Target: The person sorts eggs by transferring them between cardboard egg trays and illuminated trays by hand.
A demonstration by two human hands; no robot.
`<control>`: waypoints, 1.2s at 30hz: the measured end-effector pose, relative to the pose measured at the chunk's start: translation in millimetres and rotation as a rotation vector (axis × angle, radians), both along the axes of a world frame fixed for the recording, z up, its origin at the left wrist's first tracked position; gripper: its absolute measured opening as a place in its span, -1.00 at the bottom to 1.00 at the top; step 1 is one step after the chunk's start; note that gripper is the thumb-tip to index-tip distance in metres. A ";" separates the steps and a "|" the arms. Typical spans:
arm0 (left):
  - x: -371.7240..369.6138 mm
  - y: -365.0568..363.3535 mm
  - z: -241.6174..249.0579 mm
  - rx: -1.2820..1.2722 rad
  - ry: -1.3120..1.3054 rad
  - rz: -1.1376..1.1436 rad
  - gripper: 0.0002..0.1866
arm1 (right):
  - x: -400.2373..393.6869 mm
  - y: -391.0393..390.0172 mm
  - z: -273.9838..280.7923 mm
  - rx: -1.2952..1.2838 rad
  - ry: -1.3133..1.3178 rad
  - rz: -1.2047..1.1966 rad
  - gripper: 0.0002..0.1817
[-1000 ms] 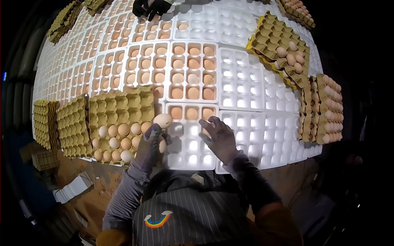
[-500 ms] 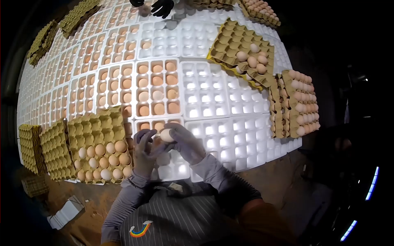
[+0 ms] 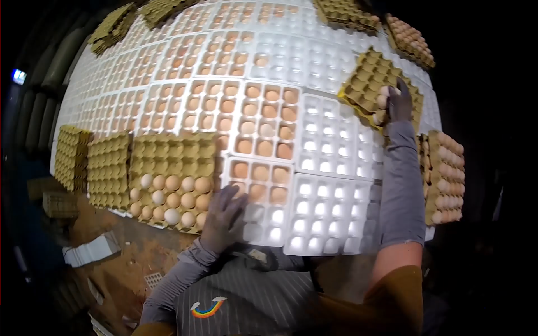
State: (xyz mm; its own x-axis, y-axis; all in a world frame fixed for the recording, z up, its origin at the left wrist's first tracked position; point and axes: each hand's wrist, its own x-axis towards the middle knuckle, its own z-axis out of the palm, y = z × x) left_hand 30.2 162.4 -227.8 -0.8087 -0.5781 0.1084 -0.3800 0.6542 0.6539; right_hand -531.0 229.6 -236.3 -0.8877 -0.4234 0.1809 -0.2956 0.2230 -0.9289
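Note:
My left hand (image 3: 223, 215), in a grey glove, rests at the left edge of the near white foam tray (image 3: 256, 231). Its fingers are stretched out and touch an egg (image 3: 239, 188) in a left-hand cell, partly covering it. Further right, my gloved right hand (image 3: 400, 102) reaches down over the tilted pulp egg tray (image 3: 367, 73). Its fingers curl around eggs (image 3: 383, 101) there; the hand hides how many it grips. In the near foam tray, eggs (image 3: 259, 174) fill the upper cells, and the lower cells hold none.
Filled foam trays (image 3: 266, 130) stretch away to the left, with unfilled foam trays (image 3: 330, 210) to the right. A pulp tray of eggs (image 3: 172, 183) stands left of my left hand, beside stacked pulp trays (image 3: 109, 168). Stacked trays with eggs (image 3: 446, 176) stand at the right edge.
My two hands were together around an egg over the near foam tray. Now my right hand has moved to the pulp tray, and the left stays at the foam tray. The view has shifted.

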 end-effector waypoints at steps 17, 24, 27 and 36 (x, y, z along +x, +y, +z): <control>219.5 -217.1 14.4 -0.261 -0.193 0.071 -0.53 | 475.3 -90.7 -20.4 0.542 0.894 0.934 -0.54; 207.5 -251.7 -12.9 -0.289 -0.244 -0.339 -0.54 | 469.2 -116.2 32.9 0.275 -0.881 0.742 -0.60; 210.1 -249.4 11.0 1.026 0.289 0.257 -0.62 | 504.1 -139.7 18.5 0.872 0.353 0.940 -0.59; 149.6 -224.5 -1.4 -0.036 -0.447 -0.178 -0.63 | 478.4 -144.2 28.2 0.473 -0.758 0.906 -0.41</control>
